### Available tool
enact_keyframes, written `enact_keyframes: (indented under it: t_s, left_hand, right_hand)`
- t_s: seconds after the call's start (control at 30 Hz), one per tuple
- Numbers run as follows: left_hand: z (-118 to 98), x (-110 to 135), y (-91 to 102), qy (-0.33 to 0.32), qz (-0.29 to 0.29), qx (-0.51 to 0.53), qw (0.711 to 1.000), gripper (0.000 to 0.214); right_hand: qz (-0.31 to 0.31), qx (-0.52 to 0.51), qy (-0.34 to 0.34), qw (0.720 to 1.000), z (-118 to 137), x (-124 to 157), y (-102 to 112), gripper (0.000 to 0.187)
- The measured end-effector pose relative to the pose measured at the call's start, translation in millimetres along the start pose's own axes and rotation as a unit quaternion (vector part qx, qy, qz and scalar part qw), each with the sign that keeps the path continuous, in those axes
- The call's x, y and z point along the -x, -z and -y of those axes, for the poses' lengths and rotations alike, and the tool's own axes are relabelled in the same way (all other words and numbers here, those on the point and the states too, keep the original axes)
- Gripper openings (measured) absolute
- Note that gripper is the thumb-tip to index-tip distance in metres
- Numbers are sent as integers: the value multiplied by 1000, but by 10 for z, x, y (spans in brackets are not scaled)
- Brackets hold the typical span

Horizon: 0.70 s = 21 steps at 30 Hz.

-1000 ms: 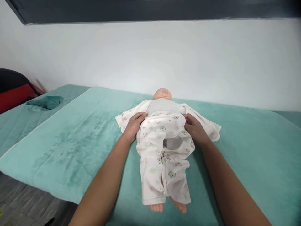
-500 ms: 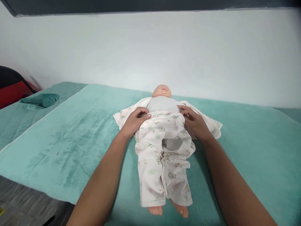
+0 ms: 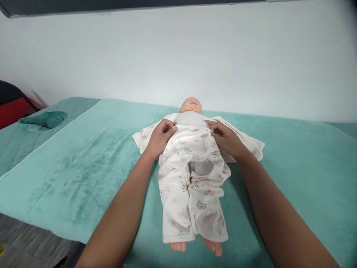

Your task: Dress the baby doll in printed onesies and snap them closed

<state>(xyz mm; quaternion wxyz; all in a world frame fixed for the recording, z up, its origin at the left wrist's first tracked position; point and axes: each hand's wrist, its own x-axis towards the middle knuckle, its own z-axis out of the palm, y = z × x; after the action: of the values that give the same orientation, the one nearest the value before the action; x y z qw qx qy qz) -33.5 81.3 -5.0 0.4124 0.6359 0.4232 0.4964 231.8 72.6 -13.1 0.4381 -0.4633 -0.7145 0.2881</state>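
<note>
Here, left hand [image 3: 159, 139] and right hand [image 3: 227, 141] fingers [image 3: 169, 129] pinch the trousers [image 3: 178, 178]; teal blanket [image 3: 83, 167] beneath, white wall [image 3: 178, 56] behind.

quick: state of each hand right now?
Left hand: closed, fingers pinching the pants at the waistband.
Right hand: closed, pinching the same waistband.

Light was bright, soft and even; faint shadow lay beside the doll's trousers [image 3: 192, 175]; the floor [image 3: 28, 242] at 7 o'clock was blurred.
</note>
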Motion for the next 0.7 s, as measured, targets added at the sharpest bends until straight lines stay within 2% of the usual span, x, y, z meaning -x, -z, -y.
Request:
enact_keyframes:
  t_s: [0.17,0.3,0.47,0.6,0.7]
  left_hand:
    - [47,-369,-77,24,-77,-142,987,12]
    - [92,-582,-144,59,-113,-168,978,17]
    - [111,-498,-156,35,-119,-188,974,15]
    - [105,-362,-127,-7,-112,-243,964,13]
    - [82,-266,-87,10,-86,-214,973,13]
  right_hand:
    - [-73,143,-29,987,88,-260,-26,19]
    - [-123,158,-74,977,53,-488,-117,19]
    - [-175,80,-79,978,-69,-513,-223,24]
    - [-175,77,-63,979,-75,-414,-204,24]
    - [-174,90,-65,978,-57,-302,-170,21]
